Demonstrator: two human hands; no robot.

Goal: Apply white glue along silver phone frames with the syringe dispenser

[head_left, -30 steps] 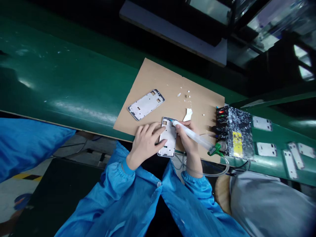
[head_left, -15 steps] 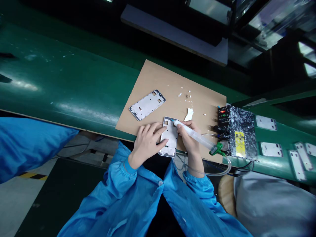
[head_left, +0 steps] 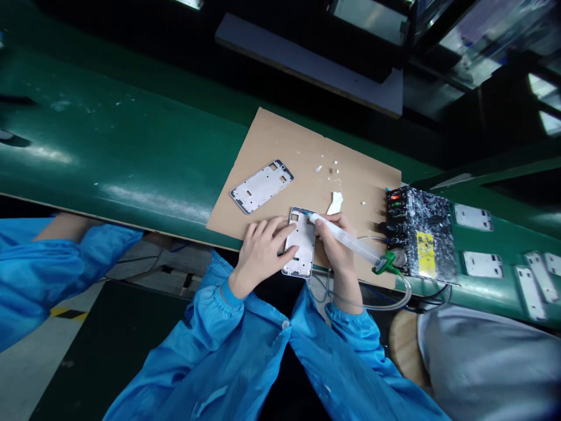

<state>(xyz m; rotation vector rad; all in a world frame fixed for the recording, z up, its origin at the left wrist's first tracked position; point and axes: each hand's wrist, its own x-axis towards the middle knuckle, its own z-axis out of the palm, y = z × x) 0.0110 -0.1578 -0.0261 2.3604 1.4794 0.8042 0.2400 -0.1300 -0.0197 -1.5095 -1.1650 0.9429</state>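
A white phone frame [head_left: 302, 248] with a dark rim lies at the front edge of the cardboard. My left hand [head_left: 262, 251] grips it from the left, thumb and forefinger on its face. In my right hand [head_left: 336, 244] is a translucent dispensing syringe [head_left: 357, 245] with a green cap and an air hose, held like a pen. Its blue needle tip is at the top end of the frame; whether it touches is too small to tell. A second phone frame [head_left: 262, 186] rests tilted on the cardboard, up and left of my left hand.
The cardboard sheet [head_left: 298, 131] on the green bench [head_left: 166, 152] carries white scraps [head_left: 335, 203]. At right stands a paint-spattered dispenser controller [head_left: 432, 234], with several more frames [head_left: 482, 265] beyond it. A co-worker's blue sleeves [head_left: 48, 263] are at left. A wooden stool [head_left: 405, 345] stands lower right.
My hands, the syringe and the phone frame stay almost in place. At left the co-worker's sleeves have shifted, and a bare forearm now shows.
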